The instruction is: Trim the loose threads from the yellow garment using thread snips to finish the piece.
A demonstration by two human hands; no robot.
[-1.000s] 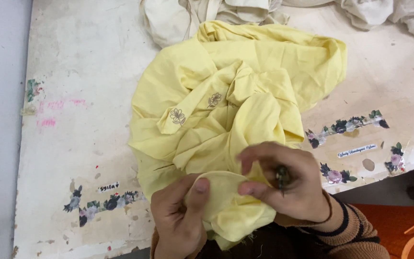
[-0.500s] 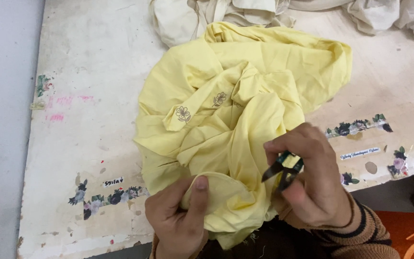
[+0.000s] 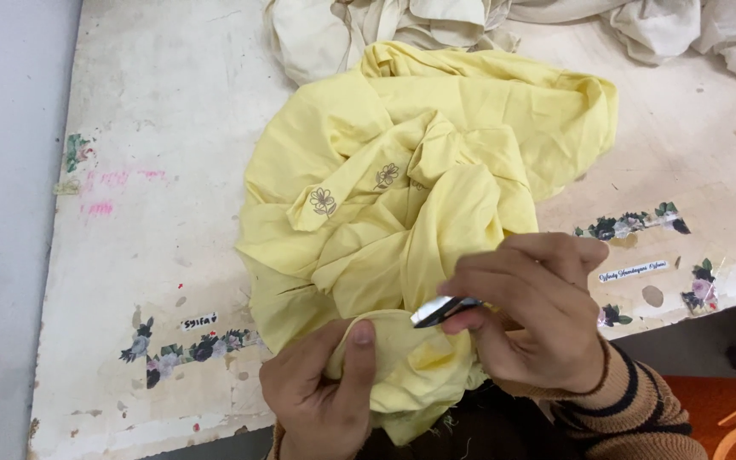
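Nearest the camera, at the table's front edge, the left hand [image 3: 321, 396] pinches a fold of the crumpled pale-yellow cotton garment [image 3: 411, 213], thumb pressed on top and fingers curled beneath the cloth. Just beside it, the right hand [image 3: 530, 319], in a brown striped knit sleeve [image 3: 632, 417], closes its fingers around a small metal thread snipper [image 3: 440, 311], whose shiny tip pokes out toward the fold between the hands.

That garment looks light, soft and limp; it would likely sag and slide unless held at a hem or seam, pulled taut between thumb and fingers close to the cutting spot. It spreads from the hands back across the worn white table [image 3: 155, 170], small printed flowers showing on one fold. Floral sticker strips [image 3: 628, 223] lie to the right, and a heap of cream-white cloth [image 3: 385, 25] sits at the far edge.

Compared with half a second ago, the right hand has turned, so the snipper's blade now points left at the pinched cloth rather than downward.
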